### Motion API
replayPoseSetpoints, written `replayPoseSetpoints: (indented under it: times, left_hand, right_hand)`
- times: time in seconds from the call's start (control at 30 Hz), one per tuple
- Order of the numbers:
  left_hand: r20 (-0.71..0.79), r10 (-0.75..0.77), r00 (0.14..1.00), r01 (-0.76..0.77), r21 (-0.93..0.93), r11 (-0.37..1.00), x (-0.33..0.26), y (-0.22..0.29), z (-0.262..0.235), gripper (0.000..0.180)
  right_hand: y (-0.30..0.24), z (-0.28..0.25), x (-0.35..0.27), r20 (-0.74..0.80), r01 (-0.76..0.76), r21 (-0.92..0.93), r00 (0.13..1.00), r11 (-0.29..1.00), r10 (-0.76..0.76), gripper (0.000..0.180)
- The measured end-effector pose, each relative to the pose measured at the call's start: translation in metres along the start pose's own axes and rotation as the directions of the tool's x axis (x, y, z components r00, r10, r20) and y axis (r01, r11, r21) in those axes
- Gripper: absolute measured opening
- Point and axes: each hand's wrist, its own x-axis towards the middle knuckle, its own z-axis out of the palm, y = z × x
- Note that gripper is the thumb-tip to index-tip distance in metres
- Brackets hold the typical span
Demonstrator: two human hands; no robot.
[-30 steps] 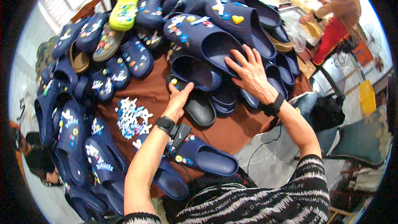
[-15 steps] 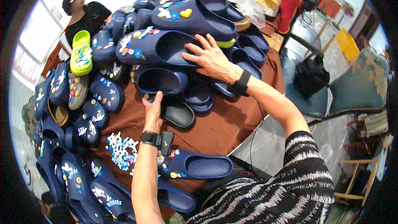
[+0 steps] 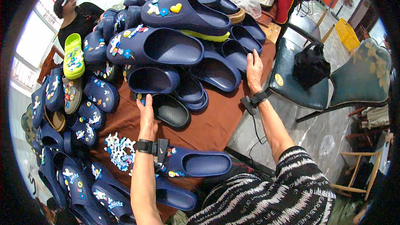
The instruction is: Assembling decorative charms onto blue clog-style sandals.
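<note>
A heap of navy clogs with colourful charms covers the brown-clothed table. My left hand (image 3: 146, 118), fingers pointing up and slightly apart, rests against the toe of a black clog (image 3: 171, 111) low in the heap. Just above that lies a navy clog (image 3: 153, 79) with its opening facing me. To the right, my right hand (image 3: 255, 74) is open, fingers stretched along the outer side of the heap, beside a navy clog (image 3: 236, 56). Larger navy clogs with charms, one of them bearing a yellow heart (image 3: 185, 14), lie on top. Both wrists wear black bands with small devices.
A lime-green clog (image 3: 74, 56) stands at the left among more clogs. White-and-blue charms (image 3: 120, 152) lie on the brown cloth (image 3: 216, 131) near my left forearm. Dark green chairs (image 3: 287, 85) with a black bag (image 3: 312, 64) stand at the right. Another person (image 3: 79, 18) is at the far left.
My right hand has come off the large navy clog and moved right and down to the heap's side. My left hand stays by the black clog. The view has shifted slightly.
</note>
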Motion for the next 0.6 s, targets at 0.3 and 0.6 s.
replayPoseSetpoints:
  times: [0.3, 0.6]
  left_hand:
    - [-0.089, 0.179, 0.980, -0.178, 0.023, 0.984, 0.010, -0.011, 0.018, 0.084]
    - [0.043, -0.085, 0.995, 0.083, 0.044, 0.996, -0.051, 0.009, -0.004, 0.101]
  right_hand:
    - [0.031, 0.007, 0.037, 0.072, 0.115, -0.138, 0.992, 0.984, -0.106, 0.059]
    - [-0.117, -0.035, -0.042, 0.324, 0.406, 0.163, 0.839, 0.899, -0.438, 0.031]
